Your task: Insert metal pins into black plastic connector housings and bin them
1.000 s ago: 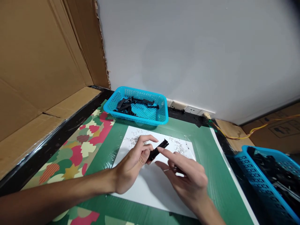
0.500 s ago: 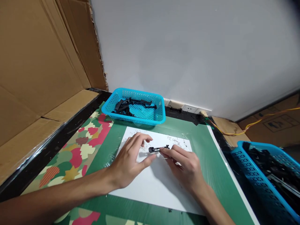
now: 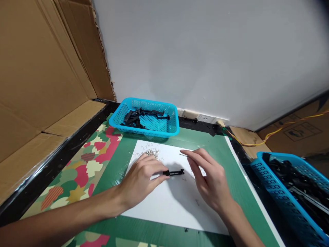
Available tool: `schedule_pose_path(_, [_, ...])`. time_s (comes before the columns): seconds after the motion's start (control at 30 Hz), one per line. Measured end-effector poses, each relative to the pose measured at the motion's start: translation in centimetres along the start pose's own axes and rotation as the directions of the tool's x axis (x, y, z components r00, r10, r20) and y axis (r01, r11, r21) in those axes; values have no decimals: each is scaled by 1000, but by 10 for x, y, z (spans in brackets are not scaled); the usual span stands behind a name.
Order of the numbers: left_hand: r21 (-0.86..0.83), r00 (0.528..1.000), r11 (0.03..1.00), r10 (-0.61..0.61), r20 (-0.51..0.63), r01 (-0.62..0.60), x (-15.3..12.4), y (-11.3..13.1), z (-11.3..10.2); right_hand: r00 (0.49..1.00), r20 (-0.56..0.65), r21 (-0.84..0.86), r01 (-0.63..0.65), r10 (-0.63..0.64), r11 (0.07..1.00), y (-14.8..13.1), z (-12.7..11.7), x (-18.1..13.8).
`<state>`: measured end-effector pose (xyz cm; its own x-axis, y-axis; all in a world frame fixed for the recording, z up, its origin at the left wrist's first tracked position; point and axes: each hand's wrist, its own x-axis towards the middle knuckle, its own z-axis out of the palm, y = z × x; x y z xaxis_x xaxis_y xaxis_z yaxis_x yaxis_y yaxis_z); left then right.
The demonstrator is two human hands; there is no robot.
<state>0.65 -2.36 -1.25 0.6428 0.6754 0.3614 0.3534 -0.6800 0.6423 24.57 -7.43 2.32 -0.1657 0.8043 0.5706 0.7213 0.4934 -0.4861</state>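
Note:
My left hand (image 3: 144, 176) pinches one end of a slim black plastic part (image 3: 176, 173) between thumb and fingertips, above a white sheet (image 3: 164, 202). The part points to the right, its free end clear of the other hand. My right hand (image 3: 209, 178) is closed on a thin, pale metal tool (image 3: 183, 154), whose tip pokes out to the left of the fingers; its exact kind is hidden. Beyond my left hand, a heap of tiny metal springs or bent wires (image 3: 152, 153) lies on the sheet. A few more are scattered near my right hand.
A blue basket (image 3: 144, 132) at the back holds several black plastic parts (image 3: 133, 118). Another blue basket (image 3: 285, 195) full of dark parts stands at the right. Cardboard (image 3: 46, 68) rises on the left, a wall behind. Sockets and yellow-red wires (image 3: 267, 138) run along the back.
The black part has passed from my right hand to my left, which has closed on its left end. My right hand now holds only the thin tool, slightly raised.

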Motion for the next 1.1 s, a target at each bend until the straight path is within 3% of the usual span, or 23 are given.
schedule_pose_path(0.2, [116, 997, 990, 74, 34, -77, -2, 1, 0, 989, 96, -50, 119, -114, 992, 5, 10, -6])
schedule_pose_path(0.33, [146, 997, 987, 66, 44, -71, -2, 3, 1, 998, -37, 78, -40, 43, 996, -5, 15, -7])
schedule_pose_path(0.43, [149, 997, 987, 56, 44, -62, -1, 4, 1, 976, -1, 254, -209, 216, 945, -16, 20, -5])
schedule_pose_path(0.53, [147, 996, 986, 73, 52, -80, -1, 5, 1, 957, 29, 338, -282, 290, 898, -22, 26, -3])
schedule_pose_path(1.1, [209, 989, 967, 148, 10, -147, -4, 1, 5, 962, 14, 296, -263, 271, 918, -21, 32, -5])
